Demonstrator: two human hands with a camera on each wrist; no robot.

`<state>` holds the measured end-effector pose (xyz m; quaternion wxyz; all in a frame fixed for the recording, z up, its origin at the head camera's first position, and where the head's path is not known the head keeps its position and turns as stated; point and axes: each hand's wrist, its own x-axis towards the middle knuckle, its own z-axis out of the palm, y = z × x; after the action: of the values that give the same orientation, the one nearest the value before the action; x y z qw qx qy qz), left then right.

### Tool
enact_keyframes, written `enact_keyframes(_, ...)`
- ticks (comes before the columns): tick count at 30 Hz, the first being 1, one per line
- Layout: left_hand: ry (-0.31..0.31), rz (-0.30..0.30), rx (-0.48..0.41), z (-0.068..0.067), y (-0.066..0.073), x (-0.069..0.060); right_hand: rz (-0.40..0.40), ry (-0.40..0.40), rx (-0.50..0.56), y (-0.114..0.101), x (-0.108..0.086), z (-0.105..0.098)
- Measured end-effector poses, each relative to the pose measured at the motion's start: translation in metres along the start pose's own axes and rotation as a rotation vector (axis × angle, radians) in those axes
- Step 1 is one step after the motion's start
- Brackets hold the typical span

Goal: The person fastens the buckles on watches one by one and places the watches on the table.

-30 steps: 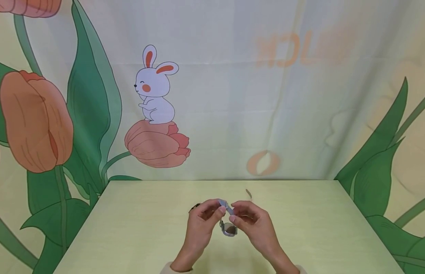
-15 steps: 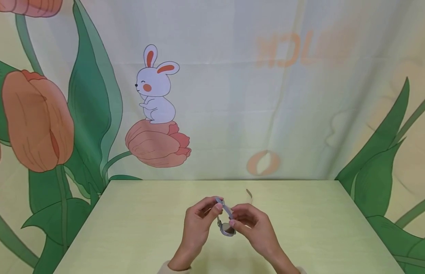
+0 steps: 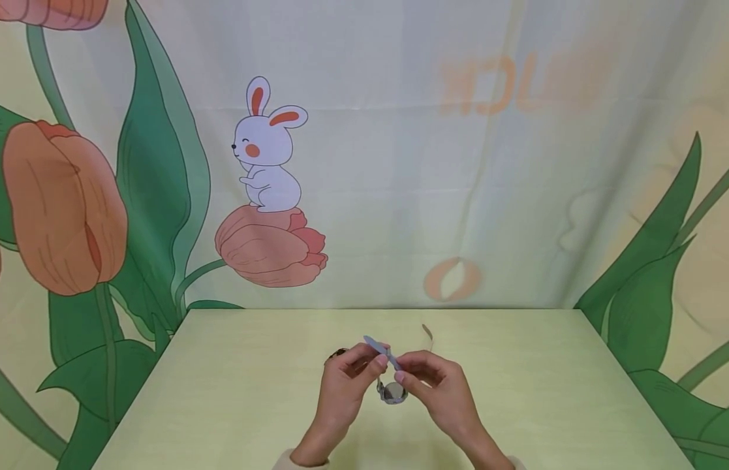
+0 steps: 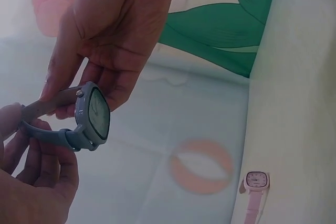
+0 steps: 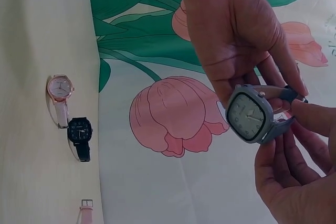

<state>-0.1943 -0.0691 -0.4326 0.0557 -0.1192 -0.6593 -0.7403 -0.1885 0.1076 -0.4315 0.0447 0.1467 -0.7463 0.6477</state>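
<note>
A grey-blue wristwatch [image 3: 393, 393] with a squarish face hangs between both hands, held off the table. Its strap [image 3: 376, 344] bends into a loop, with one end pointing up and left past the left fingers. The left hand [image 3: 343, 388] pinches the strap between thumb and fingers. Opposite it, the right hand [image 3: 443, 388] pinches another part of the strap, lower down. In the right wrist view the dial of the watch [image 5: 248, 115] faces the camera. Fingers partly hide where the strap ends meet, so I cannot tell whether it is buckled.
Beyond the hands on the pale table [image 3: 235, 391] lie a black square watch [image 5: 80, 131], a round rose-gold watch [image 5: 60, 87] and a pink-strapped square watch [image 4: 257, 180]. A printed curtain [image 3: 376, 163] rises behind the table's far edge.
The left hand shifts slightly left, then returns toward the right hand. More of the strap end now sticks out beyond the left fingers. The watch turns a little, and the right hand barely moves.
</note>
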Motion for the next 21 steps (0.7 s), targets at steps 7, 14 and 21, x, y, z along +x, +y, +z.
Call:
enact_keyframes(7, -0.011, -0.001, 0.041, 0.0006, -0.0020, -0.0005, -0.044, -0.002, 0.002, -0.0004, 0.0008, 0.0000)
enact_keyframes(14, 0.033, 0.009, 0.022, -0.0019, 0.0023, -0.0002, -0.083, -0.019, 0.011, -0.0008, -0.0003, -0.0007)
enact_keyframes(21, 0.028, -0.021, -0.003, -0.0024, 0.0049, 0.0006, -0.087, -0.011, 0.003, -0.0018, -0.0011, -0.0008)
